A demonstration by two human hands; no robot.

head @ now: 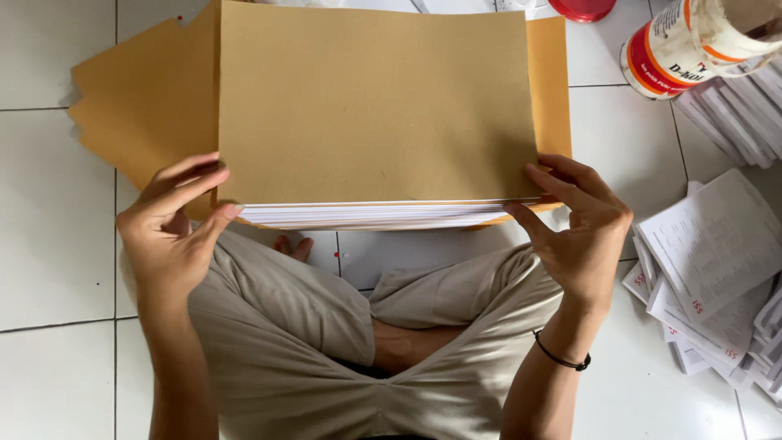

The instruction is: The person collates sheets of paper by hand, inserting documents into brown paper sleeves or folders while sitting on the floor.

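Fingers of our left hand (175,220) and right hand (578,220) clamp the near corners of a brown-covered paper stack (375,122), lifted over brown sheets (138,106) on the tiled floor (49,244).

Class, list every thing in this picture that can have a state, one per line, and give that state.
Stack of white sheets under a brown card cover: squared up, held at both near corners.
Left hand: gripping the stack's left corner.
Right hand: gripping the stack's right corner.
Orange paper sheets: flat on the tiled floor, under the stack.
White glue tub: tipped on its side.
Red lid: off, lying apart.
Printed leaflets: loosely piled.
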